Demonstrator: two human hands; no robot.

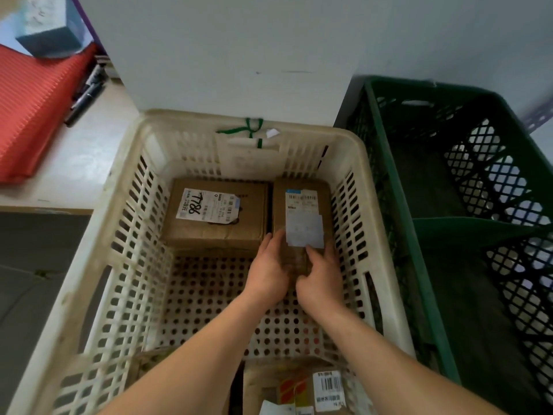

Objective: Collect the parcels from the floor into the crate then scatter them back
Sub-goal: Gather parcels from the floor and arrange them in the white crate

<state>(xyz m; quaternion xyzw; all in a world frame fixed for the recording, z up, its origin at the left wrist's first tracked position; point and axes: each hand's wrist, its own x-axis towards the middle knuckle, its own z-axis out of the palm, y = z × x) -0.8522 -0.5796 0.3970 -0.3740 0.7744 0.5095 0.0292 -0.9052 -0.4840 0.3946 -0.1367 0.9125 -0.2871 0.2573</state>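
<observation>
- Head view: a cream crate (89,295) stands against a white wall, with a green crate (402,205) just beside it on the right.
- Head view: both hands are down inside the cream crate, close together. The left hand (267,265) and right hand (321,277) clasp the near end of a narrow parcel (302,211).
- Head view: the narrow parcel sits at the far end on the right, touching a wide parcel (215,220) marked 7786.
- Head view: a third parcel (299,384) lies at the crate's near end.
- Head view: to the left, a red corrugated sheet (33,115) and dark markers (85,100) lie on a pale surface (74,163).
</observation>
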